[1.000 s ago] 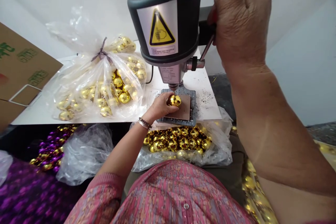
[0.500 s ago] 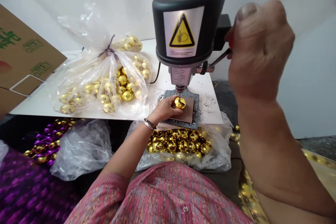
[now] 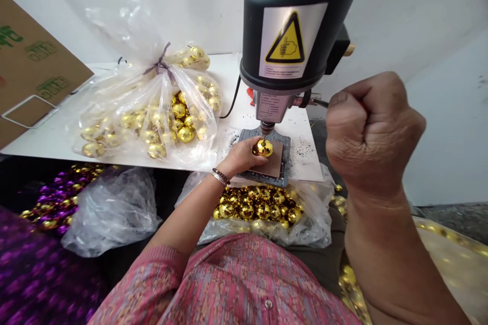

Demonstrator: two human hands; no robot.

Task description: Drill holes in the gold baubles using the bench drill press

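Observation:
A black bench drill press [image 3: 297, 25] stands on a white table [image 3: 49, 139]. My left hand [image 3: 241, 157] is closed on a faceted gold ball [image 3: 264, 148], holding it on the brown pad [image 3: 275, 161] of the drill's grey base, right under the drill bit, which touches the ball's top. My right hand [image 3: 371, 134] is a fist wrapped round the drill's feed lever [image 3: 319, 103], pulled down to the right of the machine.
A tied clear bag of gold balls [image 3: 160, 111] lies on the table to the left. An open bag of gold balls [image 3: 259, 210] sits below the table edge in front of me. Purple and gold balls [image 3: 57, 203], a crumpled plastic bag [image 3: 110, 210] and a cardboard box [image 3: 34, 76] are at left.
My right hand has swung the lever down from beside the drill head to well below it. The bit has come down onto the gold ball. My left hand stays on the ball.

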